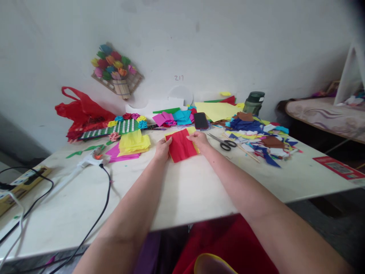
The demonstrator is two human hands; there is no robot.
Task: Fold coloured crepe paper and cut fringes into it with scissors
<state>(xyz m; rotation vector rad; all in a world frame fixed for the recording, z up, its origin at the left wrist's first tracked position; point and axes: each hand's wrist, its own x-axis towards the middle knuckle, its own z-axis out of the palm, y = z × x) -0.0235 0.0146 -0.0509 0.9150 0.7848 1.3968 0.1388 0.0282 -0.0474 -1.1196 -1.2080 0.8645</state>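
Forearms (128, 224) over table edge (196, 223); left hand (162, 149), right hand (200, 140) hold red sheet (181, 146).

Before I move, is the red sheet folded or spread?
Spread: the red sheet shows a broad, lightly creased face between the left hand and right hand, yellow paper showing at its edges.

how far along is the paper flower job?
Partway, I'd say. Looks done: the rolled flowers by the green strip, plus a pink flower nearby. In hand: a red sheet over yellow paper, flat between left hand and right hand. Likely left: the flat yellow stack, unshaped. Total needed isn't visible.
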